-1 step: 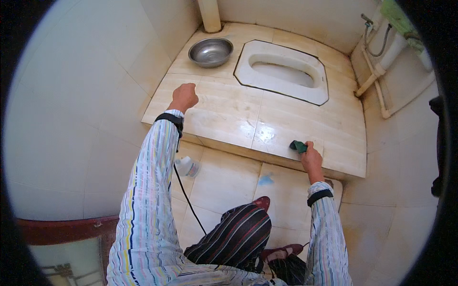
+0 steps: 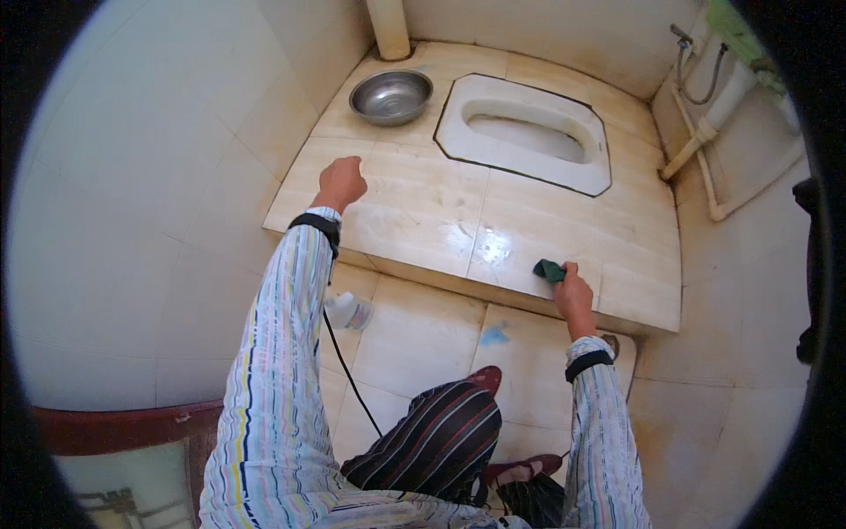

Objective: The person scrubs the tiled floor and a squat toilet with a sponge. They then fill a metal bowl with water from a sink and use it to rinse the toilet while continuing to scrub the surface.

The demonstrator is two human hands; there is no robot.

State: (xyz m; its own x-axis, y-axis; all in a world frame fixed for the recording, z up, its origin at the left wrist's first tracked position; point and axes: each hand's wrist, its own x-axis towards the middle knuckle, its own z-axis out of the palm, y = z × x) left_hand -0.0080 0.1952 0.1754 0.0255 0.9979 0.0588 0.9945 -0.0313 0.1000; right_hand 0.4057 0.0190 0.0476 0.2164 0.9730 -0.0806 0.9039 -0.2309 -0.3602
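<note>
My left hand is closed in a fist over the left part of the raised tiled platform. Nothing shows sticking out of it, and its palm side is hidden. At the platform's front edge, toward the right, my right hand grips a dark green scouring pad. The pad's free end points left, over the tiles. Farther back, a white squat toilet pan is set into the platform. A shiny metal basin stands to the left of the pan.
A white bottle lies on the lower floor near my left forearm, beside a black cable. A blue stain marks the floor. Pipes run along the right wall; a thick pipe rises at the back left.
</note>
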